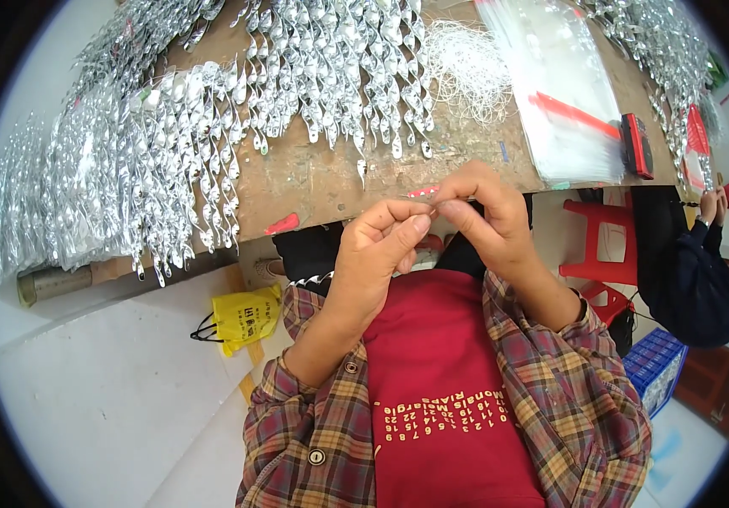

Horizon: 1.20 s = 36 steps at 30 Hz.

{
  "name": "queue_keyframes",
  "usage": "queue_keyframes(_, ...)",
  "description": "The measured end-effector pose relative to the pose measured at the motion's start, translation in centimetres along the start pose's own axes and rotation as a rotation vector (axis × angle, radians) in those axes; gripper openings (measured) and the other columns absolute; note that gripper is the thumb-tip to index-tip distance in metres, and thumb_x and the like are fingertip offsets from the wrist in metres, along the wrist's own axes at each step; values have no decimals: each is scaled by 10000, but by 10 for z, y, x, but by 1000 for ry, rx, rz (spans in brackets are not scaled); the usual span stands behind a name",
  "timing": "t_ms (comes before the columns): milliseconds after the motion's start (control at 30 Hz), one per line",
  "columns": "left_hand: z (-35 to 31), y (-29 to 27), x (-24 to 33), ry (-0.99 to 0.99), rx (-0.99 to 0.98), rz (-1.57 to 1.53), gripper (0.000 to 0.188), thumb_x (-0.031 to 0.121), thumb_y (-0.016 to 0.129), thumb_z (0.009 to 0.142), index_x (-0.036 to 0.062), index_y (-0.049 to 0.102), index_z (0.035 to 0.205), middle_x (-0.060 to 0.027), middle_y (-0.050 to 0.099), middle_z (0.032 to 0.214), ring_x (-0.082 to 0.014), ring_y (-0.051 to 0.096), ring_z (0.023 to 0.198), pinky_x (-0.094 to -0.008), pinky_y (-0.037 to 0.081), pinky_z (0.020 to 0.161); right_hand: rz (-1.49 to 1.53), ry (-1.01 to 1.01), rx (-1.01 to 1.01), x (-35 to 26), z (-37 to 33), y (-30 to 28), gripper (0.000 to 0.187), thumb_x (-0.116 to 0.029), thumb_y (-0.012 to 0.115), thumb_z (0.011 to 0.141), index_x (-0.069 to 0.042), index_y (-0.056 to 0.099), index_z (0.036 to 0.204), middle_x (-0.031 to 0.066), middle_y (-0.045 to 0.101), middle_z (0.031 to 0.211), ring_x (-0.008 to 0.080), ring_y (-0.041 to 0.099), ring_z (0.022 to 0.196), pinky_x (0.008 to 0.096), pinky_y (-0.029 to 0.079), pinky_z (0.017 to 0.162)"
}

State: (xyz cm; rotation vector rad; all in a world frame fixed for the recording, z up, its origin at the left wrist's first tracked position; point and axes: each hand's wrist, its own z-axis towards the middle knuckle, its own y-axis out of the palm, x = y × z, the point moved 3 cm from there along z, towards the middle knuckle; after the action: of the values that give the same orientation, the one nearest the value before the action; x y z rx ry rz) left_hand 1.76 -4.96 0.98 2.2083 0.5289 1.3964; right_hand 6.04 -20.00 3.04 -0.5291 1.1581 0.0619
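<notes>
Just off the table's front edge, my left hand [373, 254] and my right hand [493, 222] meet, fingertips against fingertips. Both are closed in a pinch. Whatever lies between them is too small to make out. A small red piece with white spots [423, 192] shows right behind the fingertips, at the table edge. Farther back, rows of twisted silver foil spirals [339, 76] lie over the wooden table [313, 182]. One spiral's tip reaches down toward my hands. A tangle of thin white string [468, 72] sits beyond my right hand.
More silver spirals [102, 178] hang over the table's left edge. Clear plastic bags [563, 93] and a red-and-black device [636, 146] lie at the right. Below stand a yellow bag [247, 320], a red stool [606, 241] and a blue crate [654, 364]. Another person [695, 284] works at the right.
</notes>
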Motion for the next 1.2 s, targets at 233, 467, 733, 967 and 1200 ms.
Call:
queue_keyframes(233,-7,0,2,-91,-269,212,241,63,552,859,-25,591,1079,8,541,675,-34,424,535,-174,330,501,16,84,197,29,6,-6,67,-84,526,886,-29,560,903,-1,521,828,65,453,724,206,382,645)
queue_keyframes(467,-15,-37,-4,368,-150,840,272,65,546,870,-7,582,1129,-52,607,849,-99,569,730,-227,448,655,236,126,601,39,18,-73,123,-94,520,895,-12,579,963,-1,507,771,75,446,689,211,359,661)
queue_keyframes(733,-6,-121,135,638,788,1115,290,235,615,805,51,634,1028,-70,615,836,-157,568,735,-296,443,652,248,290,350,43,2,-45,192,-137,533,899,6,602,1007,19,570,860,78,491,751,215,391,756)
queue_keyframes(967,43,-172,202,664,997,1653,353,260,596,776,58,629,1064,-101,622,891,-262,588,800,-377,450,726,280,290,266,39,1,-37,189,-116,551,885,4,598,1023,20,583,868,65,480,723,191,393,680)
queue_keyframes(1200,41,-98,134,953,690,1613,315,191,625,775,66,619,1064,-110,601,986,-279,555,891,-384,431,780,-92,291,284,61,23,-43,156,-91,575,856,-4,624,976,15,596,851,83,523,750,213,421,675)
